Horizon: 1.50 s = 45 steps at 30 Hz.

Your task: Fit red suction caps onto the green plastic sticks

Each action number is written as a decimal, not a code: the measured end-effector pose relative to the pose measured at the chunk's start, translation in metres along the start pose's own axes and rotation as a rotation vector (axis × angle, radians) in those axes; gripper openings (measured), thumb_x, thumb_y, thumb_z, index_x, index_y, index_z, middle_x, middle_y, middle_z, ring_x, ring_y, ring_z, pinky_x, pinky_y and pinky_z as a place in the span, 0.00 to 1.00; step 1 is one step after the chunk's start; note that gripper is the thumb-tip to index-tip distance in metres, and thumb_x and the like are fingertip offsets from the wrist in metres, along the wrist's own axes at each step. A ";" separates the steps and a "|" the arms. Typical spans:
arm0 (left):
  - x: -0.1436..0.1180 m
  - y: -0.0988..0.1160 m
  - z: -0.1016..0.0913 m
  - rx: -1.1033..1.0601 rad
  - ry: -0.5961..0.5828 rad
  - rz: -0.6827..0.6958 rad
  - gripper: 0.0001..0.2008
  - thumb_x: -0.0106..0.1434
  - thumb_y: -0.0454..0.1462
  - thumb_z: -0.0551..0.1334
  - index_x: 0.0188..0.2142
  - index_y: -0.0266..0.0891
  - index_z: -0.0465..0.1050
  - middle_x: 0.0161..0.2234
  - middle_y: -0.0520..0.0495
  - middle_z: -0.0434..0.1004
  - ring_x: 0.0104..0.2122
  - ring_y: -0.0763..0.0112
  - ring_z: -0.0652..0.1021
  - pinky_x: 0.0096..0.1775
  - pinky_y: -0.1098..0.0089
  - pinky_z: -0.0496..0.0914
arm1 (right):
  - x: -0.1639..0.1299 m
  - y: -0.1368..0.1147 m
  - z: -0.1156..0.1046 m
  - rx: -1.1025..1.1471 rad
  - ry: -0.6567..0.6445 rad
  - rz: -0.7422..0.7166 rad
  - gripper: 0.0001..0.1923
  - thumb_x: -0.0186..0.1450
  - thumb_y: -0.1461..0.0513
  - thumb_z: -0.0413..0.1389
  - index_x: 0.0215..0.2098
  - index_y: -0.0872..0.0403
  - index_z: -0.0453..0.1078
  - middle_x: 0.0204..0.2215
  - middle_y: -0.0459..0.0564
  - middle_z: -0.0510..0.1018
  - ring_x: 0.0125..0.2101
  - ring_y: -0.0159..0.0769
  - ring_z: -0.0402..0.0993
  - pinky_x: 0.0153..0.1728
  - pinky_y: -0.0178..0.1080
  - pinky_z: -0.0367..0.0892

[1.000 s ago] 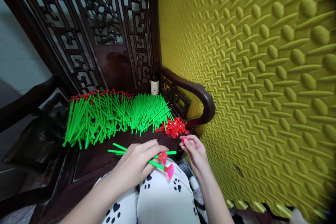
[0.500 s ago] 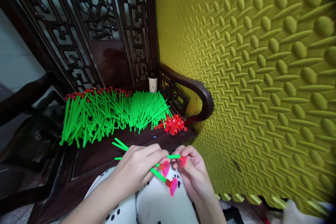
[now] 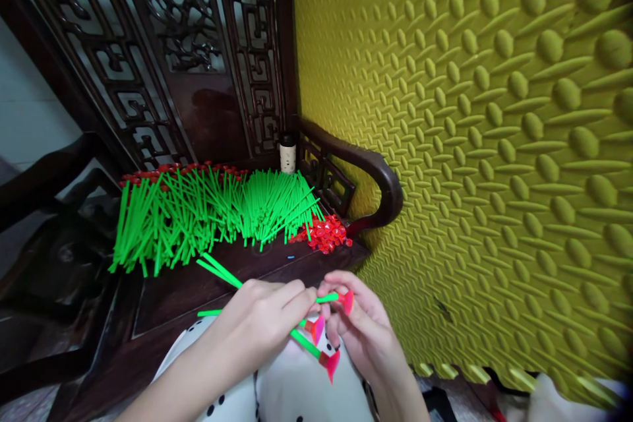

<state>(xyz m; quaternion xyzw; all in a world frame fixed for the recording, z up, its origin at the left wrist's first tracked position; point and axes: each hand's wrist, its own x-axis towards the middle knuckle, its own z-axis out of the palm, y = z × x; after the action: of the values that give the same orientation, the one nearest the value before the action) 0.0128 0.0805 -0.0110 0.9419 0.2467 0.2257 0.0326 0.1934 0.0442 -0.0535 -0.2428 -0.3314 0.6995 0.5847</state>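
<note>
The left hand (image 3: 260,323) keeps a closed grip on three green sticks (image 3: 222,273), fanned so each tip stays reachable. The right hand (image 3: 359,326) pinches a red cup (image 3: 346,301) at the end of the top stick, just above the lap. Behind, on the wooden chair (image 3: 198,290), lie a pile of green sticks (image 3: 198,214) and loose red cups (image 3: 324,234).

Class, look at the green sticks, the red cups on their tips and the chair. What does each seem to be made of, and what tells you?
Green sticks: probably plastic, uniform bright colour, smooth and straight. Red cups: likely soft translucent plastic or rubber, glossy, light shining through. Chair: dark polished wood, carved fretwork with reflections.
</note>
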 end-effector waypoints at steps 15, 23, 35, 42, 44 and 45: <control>-0.003 0.003 0.003 -0.006 -0.063 0.059 0.03 0.65 0.31 0.54 0.34 0.39 0.63 0.26 0.54 0.64 0.22 0.71 0.68 0.22 0.70 0.58 | -0.002 -0.017 0.008 0.029 -0.117 0.078 0.08 0.64 0.61 0.54 0.34 0.58 0.72 0.33 0.49 0.65 0.25 0.27 0.66 0.25 0.31 0.62; -0.001 0.002 0.002 -0.047 -0.089 0.067 0.09 0.60 0.32 0.63 0.37 0.39 0.62 0.28 0.55 0.66 0.24 0.71 0.70 0.24 0.69 0.59 | 0.001 -0.023 0.010 -0.067 -0.155 0.100 0.09 0.65 0.59 0.52 0.30 0.57 0.66 0.33 0.49 0.64 0.24 0.28 0.60 0.31 0.37 0.56; -0.004 0.001 0.003 -0.071 -0.128 0.037 0.20 0.47 0.32 0.73 0.33 0.39 0.62 0.27 0.58 0.64 0.22 0.74 0.66 0.23 0.69 0.54 | 0.005 -0.023 0.003 -0.047 -0.214 0.138 0.10 0.61 0.59 0.57 0.26 0.58 0.67 0.32 0.52 0.65 0.27 0.32 0.57 0.30 0.37 0.51; -0.004 -0.008 0.004 -0.171 -0.192 0.040 0.13 0.54 0.28 0.65 0.36 0.41 0.65 0.29 0.57 0.66 0.25 0.74 0.68 0.25 0.71 0.56 | -0.002 -0.031 -0.003 -0.316 -0.282 0.089 0.12 0.65 0.58 0.54 0.28 0.57 0.72 0.35 0.53 0.67 0.32 0.35 0.63 0.38 0.40 0.57; -0.003 -0.011 0.005 -0.191 -0.222 0.064 0.09 0.58 0.29 0.62 0.37 0.41 0.67 0.30 0.56 0.67 0.26 0.74 0.69 0.26 0.72 0.58 | -0.006 -0.032 -0.006 -0.378 -0.303 0.091 0.13 0.66 0.58 0.53 0.29 0.56 0.73 0.35 0.53 0.68 0.32 0.36 0.65 0.39 0.41 0.58; -0.003 -0.012 0.006 -0.191 -0.222 0.070 0.08 0.59 0.30 0.61 0.38 0.41 0.67 0.30 0.55 0.68 0.26 0.73 0.69 0.26 0.72 0.58 | -0.007 -0.032 -0.007 -0.377 -0.302 0.089 0.12 0.66 0.58 0.53 0.30 0.56 0.73 0.35 0.53 0.68 0.32 0.36 0.65 0.39 0.41 0.58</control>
<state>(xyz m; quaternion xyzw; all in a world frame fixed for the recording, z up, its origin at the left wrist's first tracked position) 0.0077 0.0900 -0.0198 0.9618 0.1858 0.1433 0.1411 0.2210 0.0416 -0.0350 -0.2545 -0.5289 0.6786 0.4416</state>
